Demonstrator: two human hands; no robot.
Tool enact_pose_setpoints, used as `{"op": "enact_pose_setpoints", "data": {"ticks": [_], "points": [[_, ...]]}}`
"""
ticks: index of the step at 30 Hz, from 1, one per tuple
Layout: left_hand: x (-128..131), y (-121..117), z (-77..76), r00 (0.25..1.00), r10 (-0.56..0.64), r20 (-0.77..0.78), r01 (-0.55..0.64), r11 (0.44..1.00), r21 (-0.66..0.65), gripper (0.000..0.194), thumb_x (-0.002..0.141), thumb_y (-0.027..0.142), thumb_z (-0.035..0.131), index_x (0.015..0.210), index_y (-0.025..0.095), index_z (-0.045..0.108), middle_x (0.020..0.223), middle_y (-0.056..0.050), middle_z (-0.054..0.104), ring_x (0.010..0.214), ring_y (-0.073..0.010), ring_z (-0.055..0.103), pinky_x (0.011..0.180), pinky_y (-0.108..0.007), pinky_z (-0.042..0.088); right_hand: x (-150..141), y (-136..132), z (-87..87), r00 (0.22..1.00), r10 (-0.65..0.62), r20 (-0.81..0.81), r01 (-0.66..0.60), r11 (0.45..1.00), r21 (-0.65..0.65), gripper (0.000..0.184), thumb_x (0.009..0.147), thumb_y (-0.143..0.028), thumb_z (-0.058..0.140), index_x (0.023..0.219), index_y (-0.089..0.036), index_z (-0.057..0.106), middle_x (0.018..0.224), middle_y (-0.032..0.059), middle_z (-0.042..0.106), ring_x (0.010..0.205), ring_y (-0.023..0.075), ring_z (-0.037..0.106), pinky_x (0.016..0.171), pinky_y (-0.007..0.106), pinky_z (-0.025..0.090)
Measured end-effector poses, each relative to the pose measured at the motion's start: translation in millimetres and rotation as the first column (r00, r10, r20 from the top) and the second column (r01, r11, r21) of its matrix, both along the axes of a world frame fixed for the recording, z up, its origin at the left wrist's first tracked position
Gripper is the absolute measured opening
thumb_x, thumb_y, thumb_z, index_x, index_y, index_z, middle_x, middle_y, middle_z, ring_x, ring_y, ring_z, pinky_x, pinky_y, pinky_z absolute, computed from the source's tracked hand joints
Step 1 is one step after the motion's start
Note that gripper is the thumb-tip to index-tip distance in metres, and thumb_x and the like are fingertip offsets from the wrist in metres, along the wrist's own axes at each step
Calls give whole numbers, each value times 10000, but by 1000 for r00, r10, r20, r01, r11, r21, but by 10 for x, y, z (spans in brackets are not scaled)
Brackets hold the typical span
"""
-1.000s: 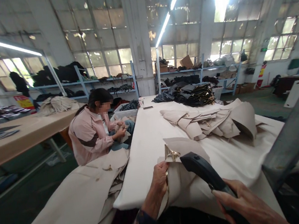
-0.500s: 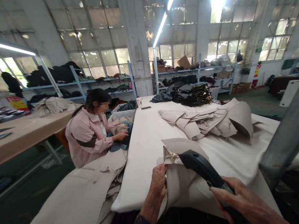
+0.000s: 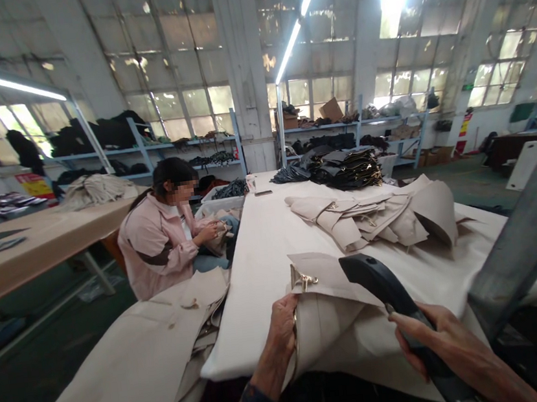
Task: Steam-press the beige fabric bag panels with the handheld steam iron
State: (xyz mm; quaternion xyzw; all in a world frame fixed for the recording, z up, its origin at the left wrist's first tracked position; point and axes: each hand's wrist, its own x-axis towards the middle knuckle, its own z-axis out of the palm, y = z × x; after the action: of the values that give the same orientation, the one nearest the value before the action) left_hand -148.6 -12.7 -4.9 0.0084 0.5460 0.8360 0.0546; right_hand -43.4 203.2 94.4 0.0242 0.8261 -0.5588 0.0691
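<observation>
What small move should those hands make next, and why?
Probably ease the black tool left toward the gold clasp: the right hand grips the tool, its nose faces the clasp across a gap, and the left hand pinches the beige piece near the clasp, which should steady it.

Fluorescent tubes, lit: one above the white-covered table, one to its left. Upper window pane, right of the table: blown out, bluish haze. Beneath the table's near edge: deep shadow. Table folds: soft shading. Frame edges: stretched, slanting. Far shelf contents: soft detail.
</observation>
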Motion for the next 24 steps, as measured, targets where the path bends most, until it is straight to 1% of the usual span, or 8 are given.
{"op": "enact_pose_setpoints", "data": {"ticks": [4,6,9,13,15,19,21,24], "points": [[-66,32,-81,999,34,-31,-39,984,-172,324,720,453,592,701,135,651,551,-17,621,485,-140,536,496,-255,419,109,23,-63,994,83,69,-81,996,-19,415,769,-581,487,631,-190,496,420,-42,500,357,98,461,386,201,390],[-119,26,-115,995,64,-72,-83,951,-297,320,746,434,556,717,131,656,547,-16,610,483,-147,534,484,-255,404,147,12,-128,989,125,76,-123,992,-29,408,780,-571,491,641,-187,493,420,-48,492,356,94,456,395,201,392],[-208,-26,-120,978,95,-185,-178,840,-512,242,751,273,543,878,116,676,634,-36,640,602,-187,582,579,-283,433,166,12,-224,988,136,79,-134,991,-20,415,790,-575,481,641,-188,489,400,-52,478,345,95,449,388,200,374],[-308,-63,-54,937,44,-347,-289,653,-699,443,734,72,458,1158,130,573,1103,-112,633,1032,-215,550,895,-316,384,159,59,-312,991,117,73,-115,993,-29,418,795,-571,476,632,-186,497,374,-58,462,332,93,432,383,195,366],[-370,-33,-34,934,-21,-356,-280,574,-770,342,754,74,437,1021,152,635,1113,-108,626,1056,-209,541,927,-314,363,161,84,-338,991,105,85,-102,994,-34,412,786,-567,494,631,-185,503,376,-57,465,335,94,433,384,193,363],[-530,62,-86,953,-94,-289,-220,441,-870,139,762,280,549,684,192,622,786,-73,659,856,-242,600,833,-356,407,185,93,-339,989,96,113,-93,995,-37,429,774,-589,496,624,-187,496,373,-54,463,328,94,420,384,197,354],[-598,87,-133,957,-108,-269,-201,423,-884,127,689,309,631,641,197,593,756,-64,654,852,-253,594,812,-353,409,202,83,-315,989,97,111,-92,994,-55,432,767,-601,494,621,-195,483,384,-55,465,337,99,423,391,204,369],[-659,72,-172,958,-92,-273,-199,472,-859,90,664,208,609,588,194,562,731,-61,646,862,-247,588,818,-340,400,225,84,-287,991,91,101,-87,995,-43,425,764,-600,499,615,-203,474,406,-51,477,368,108,447,413,211,380]]}}
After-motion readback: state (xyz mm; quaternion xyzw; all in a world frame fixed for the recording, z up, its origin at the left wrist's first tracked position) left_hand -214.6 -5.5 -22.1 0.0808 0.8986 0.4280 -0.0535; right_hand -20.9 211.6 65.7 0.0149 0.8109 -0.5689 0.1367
